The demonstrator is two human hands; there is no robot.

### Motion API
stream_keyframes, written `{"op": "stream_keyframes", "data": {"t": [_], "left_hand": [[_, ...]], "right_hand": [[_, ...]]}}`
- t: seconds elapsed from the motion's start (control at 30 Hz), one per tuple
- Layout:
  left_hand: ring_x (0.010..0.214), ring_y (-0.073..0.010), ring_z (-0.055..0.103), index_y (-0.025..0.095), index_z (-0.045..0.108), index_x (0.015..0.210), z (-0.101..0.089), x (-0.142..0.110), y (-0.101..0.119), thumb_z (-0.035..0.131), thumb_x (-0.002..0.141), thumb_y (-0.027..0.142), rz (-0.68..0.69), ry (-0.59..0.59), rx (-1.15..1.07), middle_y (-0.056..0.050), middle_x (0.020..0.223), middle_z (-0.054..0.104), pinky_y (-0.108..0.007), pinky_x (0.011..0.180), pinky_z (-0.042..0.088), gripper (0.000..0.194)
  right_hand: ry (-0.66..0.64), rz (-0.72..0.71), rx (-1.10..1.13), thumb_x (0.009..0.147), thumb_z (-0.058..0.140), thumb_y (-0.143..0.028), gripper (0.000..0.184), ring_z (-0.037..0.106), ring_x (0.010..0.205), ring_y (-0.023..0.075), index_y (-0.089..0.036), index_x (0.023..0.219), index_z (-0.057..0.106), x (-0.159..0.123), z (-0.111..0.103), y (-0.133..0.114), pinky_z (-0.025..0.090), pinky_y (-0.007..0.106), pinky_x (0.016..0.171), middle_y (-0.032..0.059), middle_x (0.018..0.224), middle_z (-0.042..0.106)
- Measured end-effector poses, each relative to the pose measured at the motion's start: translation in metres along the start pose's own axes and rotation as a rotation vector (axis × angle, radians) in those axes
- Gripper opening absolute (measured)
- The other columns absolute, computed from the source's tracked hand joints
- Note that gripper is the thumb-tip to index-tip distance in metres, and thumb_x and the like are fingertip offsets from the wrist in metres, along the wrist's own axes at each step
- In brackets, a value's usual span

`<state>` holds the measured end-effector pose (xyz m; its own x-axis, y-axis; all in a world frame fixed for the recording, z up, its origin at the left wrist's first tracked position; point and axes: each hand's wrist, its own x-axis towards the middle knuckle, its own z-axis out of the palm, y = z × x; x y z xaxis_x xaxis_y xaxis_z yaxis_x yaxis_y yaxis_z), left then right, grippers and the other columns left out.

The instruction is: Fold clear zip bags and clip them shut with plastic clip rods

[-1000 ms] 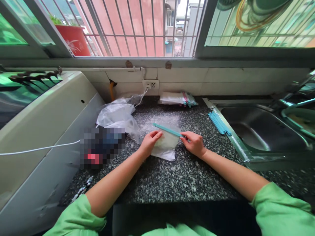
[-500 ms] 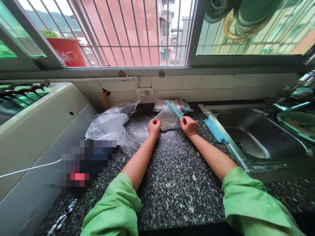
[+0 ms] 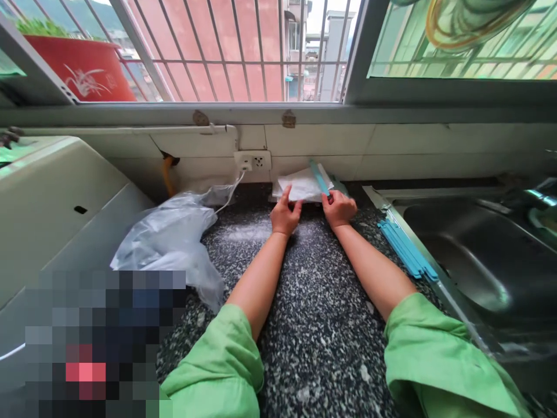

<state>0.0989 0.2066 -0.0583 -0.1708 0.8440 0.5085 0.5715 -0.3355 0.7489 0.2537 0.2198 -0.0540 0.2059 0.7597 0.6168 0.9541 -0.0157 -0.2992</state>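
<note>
A whitish translucent plastic pouch [image 3: 300, 186] with a blue sealing strip [image 3: 319, 176] along its right edge is at the back of the counter, over a stack of similar pouches. My right hand [image 3: 341, 209] is closed on the near end of the strip and the pouch's edge. Just in front of the pouch is my left hand [image 3: 285, 218], its index finger raised and thumb apart, with nothing gripped. I cannot tell whether its fingertips touch the pouch. Several loose blue strips [image 3: 407, 249] lie side by side to the right, along the sink's edge.
A crumpled clear plastic bag [image 3: 169, 229] lies on the speckled counter [image 3: 317, 325] at left, beside a blurred-out dark object. The metal sink [image 3: 461, 255] is at right. Behind are a wall socket [image 3: 253, 161] with a white cord and a barred window.
The pouch and strip have moved back onto the stack near the wall. My left hand has let go of the pouch's edge and opened. The view has tilted down and closer.
</note>
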Motion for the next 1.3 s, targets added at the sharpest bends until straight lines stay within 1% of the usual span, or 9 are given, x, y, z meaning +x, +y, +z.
{"op": "stream_keyframes", "data": {"t": [0.1, 0.23, 0.4, 0.53, 0.7, 0.93, 1.1, 1.2, 1.3], "left_hand": [[0.073, -0.0151, 0.060, 0.024, 0.051, 0.124, 0.000, 0.000, 0.003, 0.057, 0.079, 0.029, 0.098, -0.109, 0.133, -0.001, 0.081, 0.065, -0.023, 0.067, 0.044, 0.046], [0.086, -0.0176, 0.060, 0.025, 0.051, 0.125, -0.003, -0.001, 0.009, 0.049, 0.083, 0.022, 0.067, -0.174, 0.299, -0.005, 0.098, 0.064, -0.024, 0.071, 0.045, 0.042], [0.084, -0.0190, 0.061, 0.027, 0.046, 0.130, -0.006, -0.005, 0.013, 0.045, 0.084, 0.020, 0.057, -0.195, 0.362, -0.007, 0.108, 0.061, -0.025, 0.066, 0.044, 0.047], [0.075, -0.0200, 0.062, 0.023, 0.041, 0.134, -0.009, -0.013, 0.013, 0.047, 0.082, 0.018, 0.073, -0.219, 0.378, -0.009, 0.103, 0.060, -0.026, 0.060, 0.043, 0.053], [0.067, -0.0171, 0.061, 0.022, 0.040, 0.134, -0.021, -0.033, 0.017, 0.044, 0.082, 0.019, 0.160, -0.318, 0.486, -0.010, 0.102, 0.058, -0.025, 0.057, 0.042, 0.051], [0.067, -0.0156, 0.061, 0.020, 0.044, 0.129, -0.047, -0.069, 0.029, 0.043, 0.083, 0.020, 0.304, -0.399, 0.492, -0.009, 0.099, 0.059, -0.024, 0.057, 0.044, 0.046], [0.069, -0.0157, 0.060, 0.019, 0.050, 0.120, -0.072, -0.106, 0.031, 0.043, 0.080, 0.019, 0.453, -0.352, 0.366, -0.007, 0.092, 0.061, -0.024, 0.059, 0.046, 0.040], [0.072, -0.0155, 0.059, 0.019, 0.051, 0.114, -0.096, -0.130, 0.030, 0.041, 0.080, 0.019, 0.508, -0.226, 0.250, -0.006, 0.087, 0.061, -0.026, 0.064, 0.048, 0.036], [0.074, -0.0137, 0.059, 0.021, 0.051, 0.109, -0.128, -0.146, 0.027, 0.039, 0.080, 0.018, 0.533, -0.053, 0.146, -0.005, 0.088, 0.060, -0.025, 0.067, 0.048, 0.031]], "right_hand": [[0.007, 0.020, -0.010, 0.085, 0.046, -0.040, 0.031, 0.057, 0.068, 0.0193, -0.015, 0.084, 0.064, 0.003, 0.004, 0.001, 0.028, 0.027, 0.062, 0.0068, 0.068, 0.065], [0.019, 0.022, -0.035, 0.085, 0.045, -0.049, 0.038, 0.056, 0.065, 0.0190, -0.016, 0.079, 0.062, 0.003, 0.005, 0.002, 0.027, 0.027, 0.060, 0.0068, 0.067, 0.064], [0.046, 0.003, -0.073, 0.083, 0.037, -0.062, 0.051, 0.054, 0.061, 0.0199, -0.016, 0.073, 0.057, 0.001, 0.003, 0.000, 0.028, 0.028, 0.059, 0.0069, 0.061, 0.059], [0.045, -0.052, -0.092, 0.087, 0.029, -0.057, 0.052, 0.055, 0.060, 0.0214, -0.015, 0.073, 0.058, -0.001, 0.000, -0.003, 0.029, 0.030, 0.060, 0.0086, 0.060, 0.059], [-0.024, -0.214, -0.081, 0.090, 0.028, -0.048, 0.049, 0.055, 0.059, 0.0199, -0.015, 0.072, 0.059, -0.012, -0.008, -0.009, 0.029, 0.030, 0.060, 0.0097, 0.061, 0.061], [-0.113, -0.288, -0.044, 0.088, 0.032, -0.041, 0.044, 0.053, 0.056, 0.0177, -0.014, 0.068, 0.060, -0.045, -0.035, -0.024, 0.026, 0.028, 0.058, 0.0097, 0.059, 0.061], [-0.181, -0.321, 0.010, 0.086, 0.038, -0.039, 0.039, 0.051, 0.052, 0.0152, -0.016, 0.061, 0.058, -0.076, -0.054, -0.046, 0.024, 0.026, 0.055, 0.0067, 0.055, 0.060], [-0.228, -0.328, 0.064, 0.087, 0.037, -0.038, 0.038, 0.050, 0.050, 0.0136, -0.017, 0.062, 0.058, -0.100, -0.062, -0.072, 0.024, 0.025, 0.052, 0.0040, 0.054, 0.060], [-0.298, -0.360, 0.136, 0.087, 0.040, -0.038, 0.034, 0.051, 0.050, 0.0115, -0.020, 0.066, 0.060, -0.123, -0.069, -0.107, 0.025, 0.023, 0.049, 0.0003, 0.057, 0.062]]}}
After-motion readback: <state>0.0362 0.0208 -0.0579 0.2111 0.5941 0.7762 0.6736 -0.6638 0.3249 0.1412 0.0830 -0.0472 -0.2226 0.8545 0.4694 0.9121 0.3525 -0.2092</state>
